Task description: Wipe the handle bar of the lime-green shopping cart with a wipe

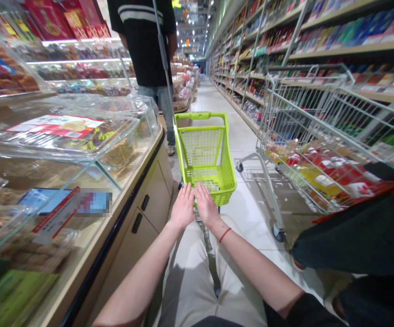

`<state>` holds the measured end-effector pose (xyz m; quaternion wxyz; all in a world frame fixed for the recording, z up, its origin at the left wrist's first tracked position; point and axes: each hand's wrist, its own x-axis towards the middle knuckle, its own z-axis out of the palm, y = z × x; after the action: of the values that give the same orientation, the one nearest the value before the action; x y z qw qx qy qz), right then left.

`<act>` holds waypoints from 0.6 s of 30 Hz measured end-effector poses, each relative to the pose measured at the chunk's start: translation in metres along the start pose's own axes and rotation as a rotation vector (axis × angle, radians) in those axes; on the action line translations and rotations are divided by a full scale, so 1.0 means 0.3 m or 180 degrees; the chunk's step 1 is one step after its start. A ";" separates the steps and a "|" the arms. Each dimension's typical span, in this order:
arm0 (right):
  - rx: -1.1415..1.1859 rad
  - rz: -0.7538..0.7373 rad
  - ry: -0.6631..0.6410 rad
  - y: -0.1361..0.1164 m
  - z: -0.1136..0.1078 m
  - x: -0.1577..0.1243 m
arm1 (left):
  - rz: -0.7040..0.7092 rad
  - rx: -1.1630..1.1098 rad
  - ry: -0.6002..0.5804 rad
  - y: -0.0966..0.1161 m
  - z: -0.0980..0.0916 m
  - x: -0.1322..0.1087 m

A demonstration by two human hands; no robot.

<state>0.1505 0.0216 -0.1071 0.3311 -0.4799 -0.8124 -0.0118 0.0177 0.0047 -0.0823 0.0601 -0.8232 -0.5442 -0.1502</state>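
Note:
A bright green plastic shopping cart basket (pixel 229 184) stands in front of my legs, its slatted inside open to view with nothing in it. Side by side at its near edge are my left hand (pixel 183 206) and my right hand (pixel 206 206). Both show their backs to me, fingers stretched forward and lying flat, with the fingertips over the rim. Whether the palms press on a handle is hidden beneath them. A red string (pixel 224 234) circles my right wrist.
On the left runs a glass-topped display counter (pixel 152 154) with packaged food. A person in a black shirt (pixel 139 54) stands ahead. At right, a metal shopping cart (pixel 268 113) holds bottles, with another person's dark-clad legs (pixel 347 240) beside it. Stocked shelves (pixel 353 50) line the aisle.

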 end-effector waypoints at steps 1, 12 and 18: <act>-0.0034 -0.0089 0.0000 0.018 -0.010 -0.008 | -0.0001 0.0011 0.0013 0.001 -0.002 0.000; -0.0660 0.0247 0.0254 0.229 -0.116 -0.087 | 0.0051 0.0054 0.0078 -0.002 0.011 0.000; -0.0230 0.0107 0.0183 0.038 0.016 -0.011 | 0.0038 0.0127 0.0057 -0.001 0.007 -0.005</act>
<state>0.1580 0.0268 -0.1162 0.3370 -0.5045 -0.7934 -0.0493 0.0172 0.0043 -0.0849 0.0823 -0.8237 -0.5416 -0.1463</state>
